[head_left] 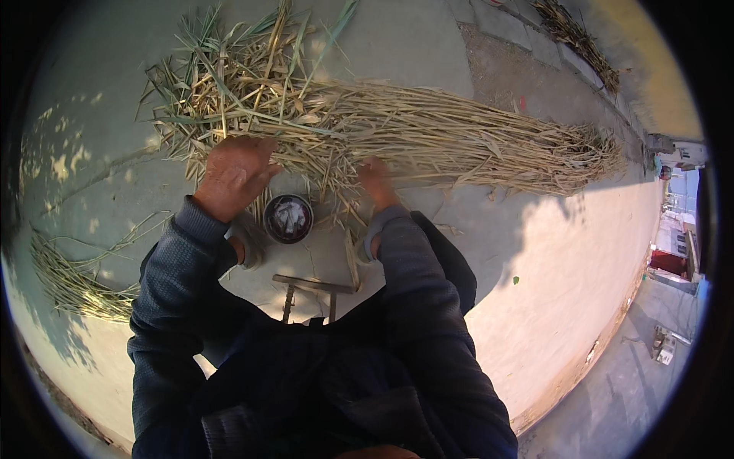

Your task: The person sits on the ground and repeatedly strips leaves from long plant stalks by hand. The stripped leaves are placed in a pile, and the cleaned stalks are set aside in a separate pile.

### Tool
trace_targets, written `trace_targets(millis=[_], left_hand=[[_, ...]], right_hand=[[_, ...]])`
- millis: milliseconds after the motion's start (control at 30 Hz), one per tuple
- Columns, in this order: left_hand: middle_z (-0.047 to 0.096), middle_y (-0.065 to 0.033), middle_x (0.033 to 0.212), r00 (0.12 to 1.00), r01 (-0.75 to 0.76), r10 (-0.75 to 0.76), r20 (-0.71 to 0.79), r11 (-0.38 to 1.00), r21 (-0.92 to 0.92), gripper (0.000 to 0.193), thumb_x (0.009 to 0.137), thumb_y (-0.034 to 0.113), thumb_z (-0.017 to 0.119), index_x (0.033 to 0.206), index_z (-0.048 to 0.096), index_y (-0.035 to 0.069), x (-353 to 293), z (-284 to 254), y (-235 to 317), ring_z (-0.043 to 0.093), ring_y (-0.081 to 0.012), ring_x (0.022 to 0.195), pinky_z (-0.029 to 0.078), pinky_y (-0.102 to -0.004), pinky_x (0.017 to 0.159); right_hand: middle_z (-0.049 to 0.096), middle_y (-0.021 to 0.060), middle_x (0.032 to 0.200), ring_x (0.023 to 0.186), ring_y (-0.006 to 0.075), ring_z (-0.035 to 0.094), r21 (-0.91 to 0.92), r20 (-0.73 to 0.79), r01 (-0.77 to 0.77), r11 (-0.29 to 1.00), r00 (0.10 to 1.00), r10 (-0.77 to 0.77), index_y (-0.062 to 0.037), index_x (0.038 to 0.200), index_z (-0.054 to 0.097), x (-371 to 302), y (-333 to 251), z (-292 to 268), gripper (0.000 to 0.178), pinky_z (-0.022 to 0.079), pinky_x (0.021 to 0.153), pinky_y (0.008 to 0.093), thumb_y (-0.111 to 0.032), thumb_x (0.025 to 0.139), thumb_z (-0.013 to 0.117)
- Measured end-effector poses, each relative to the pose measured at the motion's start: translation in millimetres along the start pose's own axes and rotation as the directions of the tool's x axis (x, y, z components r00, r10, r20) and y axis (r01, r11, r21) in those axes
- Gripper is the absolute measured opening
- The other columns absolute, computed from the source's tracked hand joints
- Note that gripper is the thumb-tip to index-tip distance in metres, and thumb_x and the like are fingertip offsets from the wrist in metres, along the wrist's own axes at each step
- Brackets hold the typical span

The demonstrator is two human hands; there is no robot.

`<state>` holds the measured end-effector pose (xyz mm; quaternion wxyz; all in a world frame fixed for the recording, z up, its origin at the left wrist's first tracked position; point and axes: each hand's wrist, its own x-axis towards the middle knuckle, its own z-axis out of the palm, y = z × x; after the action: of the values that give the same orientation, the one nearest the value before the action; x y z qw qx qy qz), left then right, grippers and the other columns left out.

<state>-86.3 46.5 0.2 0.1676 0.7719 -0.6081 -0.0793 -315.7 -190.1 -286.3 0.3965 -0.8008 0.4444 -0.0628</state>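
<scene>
A long heap of dry straw-like stalks lies across the ground in front of me, its left end tangled with leaves and some green blades. My left hand is over the near edge of that tangled end, fingers curled; whatever lies in them is too small or hidden to make out. To its right, my right hand reaches to the near side of the stalks, its fingers smeared by motion and partly lost against the straw. Between and below my hands stands a round dark bowl with whitish pieces in it.
A small wooden stool or frame stands between my legs. A smaller bundle of greenish stalks lies at the left. Another dark bundle rests by the wall at the far right. A pale concrete edge drops off to the right.
</scene>
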Motion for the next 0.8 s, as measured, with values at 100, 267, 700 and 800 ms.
trace_targets(millis=[100,267,700,800], left_hand=[[0.065,-0.0189,0.091,0.982,0.035,-0.038,0.188,0.999,0.017,0.037,0.085,0.027,0.072,0.112,0.063,0.002,-1.7,30.0,-4.7,0.064,-0.0398,0.09,0.05,-0.0486,0.078],[0.065,-0.0143,0.088,0.949,-0.028,0.0,0.314,0.996,0.085,0.032,0.079,0.025,0.074,0.101,0.063,0.005,-7.6,53.5,-11.2,0.063,-0.0361,0.086,0.05,-0.0473,0.078],[0.061,-0.014,0.087,0.906,-0.007,0.019,0.422,1.0,-0.031,0.039,0.07,0.022,0.081,0.097,0.058,0.005,4.9,44.0,-5.8,0.06,-0.0355,0.085,0.045,-0.0457,0.076],[0.061,-0.014,0.088,0.905,-0.001,0.02,0.425,0.999,-0.046,0.039,0.071,0.023,0.08,0.097,0.058,0.005,4.3,45.8,-3.6,0.06,-0.0353,0.084,0.045,-0.0456,0.076]], right_hand=[[0.071,0.0224,0.107,0.091,0.0428,0.068,-0.077,-0.107,-0.049,0.996,0.993,0.041,-0.0055,0.127,0.066,35.3,18.5,-15.0,0.04,0.057,0.079,0.0593,-0.03,0.096,0.066],[0.069,0.0178,0.117,0.098,0.0429,0.066,-0.135,-0.357,-0.137,0.981,0.93,0.081,-0.0093,0.138,0.061,96.3,48.2,-31.2,0.042,0.06,0.082,0.063,-0.028,0.101,0.063],[0.069,0.0156,0.097,0.087,0.0417,0.064,-0.447,-0.244,-0.048,0.893,0.967,-0.07,-0.0106,0.119,0.068,131.5,60.4,-50.7,0.038,0.056,0.068,0.0592,-0.043,0.107,0.052],[0.068,0.016,0.098,0.085,0.042,0.064,-0.421,-0.293,-0.258,0.87,0.946,0.139,-0.0075,0.122,0.066,125.7,58.2,-48.6,0.045,0.056,0.065,0.0592,-0.047,0.103,0.058]])
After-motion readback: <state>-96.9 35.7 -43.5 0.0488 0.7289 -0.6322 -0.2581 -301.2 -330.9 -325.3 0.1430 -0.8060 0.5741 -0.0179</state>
